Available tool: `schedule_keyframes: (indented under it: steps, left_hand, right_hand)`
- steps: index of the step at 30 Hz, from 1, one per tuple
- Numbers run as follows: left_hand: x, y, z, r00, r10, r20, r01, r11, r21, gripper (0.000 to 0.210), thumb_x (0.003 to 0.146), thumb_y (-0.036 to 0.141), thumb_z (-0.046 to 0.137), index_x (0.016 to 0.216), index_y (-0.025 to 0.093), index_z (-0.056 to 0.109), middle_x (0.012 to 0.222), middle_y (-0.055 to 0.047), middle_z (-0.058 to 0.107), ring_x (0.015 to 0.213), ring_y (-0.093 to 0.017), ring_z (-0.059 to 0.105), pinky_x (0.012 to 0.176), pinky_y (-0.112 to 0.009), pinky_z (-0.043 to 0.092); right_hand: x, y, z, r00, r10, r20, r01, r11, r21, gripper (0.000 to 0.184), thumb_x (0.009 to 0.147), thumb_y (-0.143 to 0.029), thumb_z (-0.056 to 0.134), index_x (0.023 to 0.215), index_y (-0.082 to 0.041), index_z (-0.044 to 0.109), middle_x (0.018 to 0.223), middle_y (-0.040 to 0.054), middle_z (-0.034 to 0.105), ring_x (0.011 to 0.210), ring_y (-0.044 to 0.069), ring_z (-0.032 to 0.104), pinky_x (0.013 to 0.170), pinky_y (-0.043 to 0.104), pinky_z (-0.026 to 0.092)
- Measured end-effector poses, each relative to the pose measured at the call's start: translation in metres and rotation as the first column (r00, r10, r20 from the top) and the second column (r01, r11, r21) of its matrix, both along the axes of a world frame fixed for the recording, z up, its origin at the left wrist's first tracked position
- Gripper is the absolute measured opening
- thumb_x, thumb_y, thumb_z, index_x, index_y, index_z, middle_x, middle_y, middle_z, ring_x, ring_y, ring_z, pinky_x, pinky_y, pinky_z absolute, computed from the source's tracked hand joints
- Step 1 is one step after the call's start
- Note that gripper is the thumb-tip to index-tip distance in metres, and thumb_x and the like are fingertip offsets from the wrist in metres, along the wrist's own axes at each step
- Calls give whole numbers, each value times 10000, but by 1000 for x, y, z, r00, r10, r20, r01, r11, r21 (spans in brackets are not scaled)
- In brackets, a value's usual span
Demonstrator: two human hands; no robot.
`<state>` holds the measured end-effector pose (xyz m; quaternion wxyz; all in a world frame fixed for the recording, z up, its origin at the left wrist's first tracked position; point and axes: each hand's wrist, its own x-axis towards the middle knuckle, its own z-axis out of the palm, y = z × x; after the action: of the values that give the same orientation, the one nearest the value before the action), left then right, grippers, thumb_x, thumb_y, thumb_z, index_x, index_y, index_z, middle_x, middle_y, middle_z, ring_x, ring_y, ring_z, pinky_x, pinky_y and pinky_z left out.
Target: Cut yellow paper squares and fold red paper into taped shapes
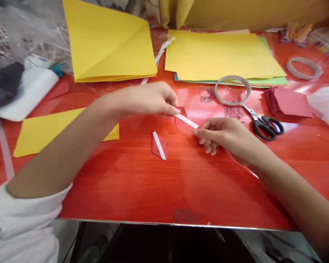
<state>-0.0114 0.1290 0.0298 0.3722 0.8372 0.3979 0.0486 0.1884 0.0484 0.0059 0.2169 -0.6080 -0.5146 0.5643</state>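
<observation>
Between both hands, thin white strip [186,121] on folded red paper [181,115].

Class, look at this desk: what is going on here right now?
A person works at a red table. The left hand pins a small red folded paper piece to the table, while the right hand holds the other end of a white strip laid across it. A second red piece with a white strip lies just in front. Scissors, a tape roll and yellow paper sheets lie beyond.
</observation>
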Motion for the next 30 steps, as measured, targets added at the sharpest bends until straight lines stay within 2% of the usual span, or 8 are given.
schedule_keyframes:
  steps: [4, 8, 12, 16, 22, 25, 28, 30]
  left_hand:
    - [-2, -2, 4, 995, 57, 83, -50, 996, -79, 108, 742, 270, 619, 726, 173, 662, 685, -6, 642, 650, -131, 599, 582, -226, 395]
    - [1, -4, 3, 993, 53, 102, -40, 992, -123, 70, 719, 241, 633, 719, 177, 662, 645, 16, 634, 611, -121, 610, 571, -217, 417]
    - [5, -7, 1, 996, -7, 87, 21, 985, -168, 99, 691, 257, 664, 768, 202, 693, 650, 32, 638, 626, -125, 616, 581, -213, 417]
    - [12, -12, 0, 993, -116, 34, 121, 965, -231, 115, 712, 292, 641, 756, 212, 710, 643, 33, 634, 649, -131, 613, 584, -212, 405]
    - [16, -14, 0, 997, -62, 39, 66, 991, -120, 170, 719, 343, 631, 727, 185, 693, 670, 24, 637, 652, -123, 590, 575, -205, 375]
    - [17, -15, 0, 993, -120, 15, 121, 984, -130, 223, 709, 398, 639, 730, 183, 698, 669, 24, 635, 641, -119, 582, 551, -199, 357]
    - [17, -15, -1, 992, -118, 42, 122, 982, -143, 222, 722, 380, 629, 731, 171, 703, 652, 13, 632, 620, -113, 577, 538, -202, 353]
    - [17, -15, -2, 996, -52, 74, 63, 986, -154, 204, 723, 346, 631, 700, 152, 690, 614, 4, 616, 568, -101, 558, 519, -207, 349]
  right_hand:
    - [4, 0, 0, 995, 73, -62, -72, 997, 14, 254, 700, -352, 740, 696, -156, 578, 482, -31, 559, 396, 72, 535, 369, 162, 448]
    - [4, -1, -1, 987, 112, -115, -104, 992, 70, 319, 716, -384, 723, 924, -172, 606, 652, -10, 622, 480, 89, 576, 406, 185, 489]
    - [3, -3, -4, 984, 153, -96, -141, 982, 125, 219, 819, -375, 613, 831, -158, 641, 611, 4, 615, 486, 90, 577, 429, 185, 485]
    - [3, -4, -3, 985, 160, -62, -150, 979, 136, 219, 837, -377, 588, 807, -169, 650, 579, -7, 603, 471, 82, 562, 432, 183, 467]
    - [2, -5, 0, 979, 203, 20, -204, 969, 136, 260, 809, -404, 614, 728, -158, 640, 541, -10, 558, 474, 82, 518, 392, 181, 384]
    - [1, -5, 1, 971, 235, 48, -240, 962, 132, 280, 818, -422, 589, 722, -163, 631, 551, -8, 562, 478, 88, 514, 401, 195, 371]
    - [9, -3, 9, 941, 282, 185, -314, 933, 178, 274, 813, -448, 578, 840, -187, 656, 665, 14, 631, 547, 119, 557, 483, 232, 422]
    - [27, 0, 18, 891, 147, 431, -306, 893, 329, 298, 796, -460, 596, 937, -207, 664, 790, 39, 673, 644, 154, 596, 591, 273, 450]
